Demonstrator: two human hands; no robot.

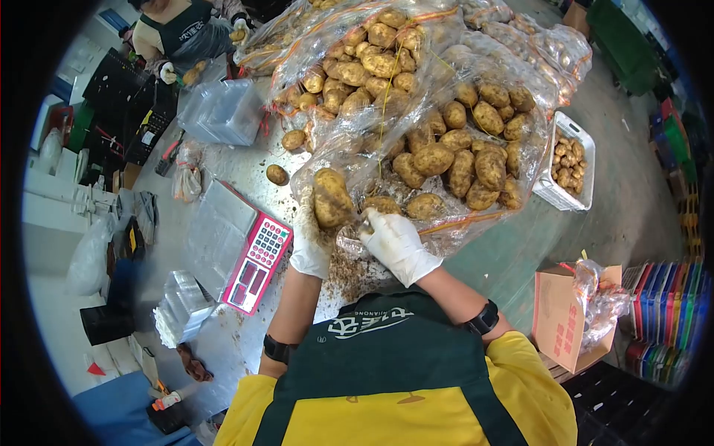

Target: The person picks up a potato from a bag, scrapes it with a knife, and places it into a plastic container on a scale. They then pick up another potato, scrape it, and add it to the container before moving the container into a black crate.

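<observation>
Both my hands wear white gloves. My left hand (311, 241) holds a large brown potato (331, 198) upright at the mouth of a big clear plastic bag (446, 82) full of potatoes. My right hand (396, 244) is closed on the torn edge of that bag, beside another potato (381, 205). The bag lies on a metal table (223, 156), with soil crumbs under my hands.
A red-and-white scale (253, 260) stands left of my hands, with a stack of clear bags (182, 305) beyond it. Loose potatoes (277, 175) lie on the table. A white crate of small potatoes (569, 160) sits right. A cardboard box (569, 316) is lower right. Another person (182, 30) works at the far end.
</observation>
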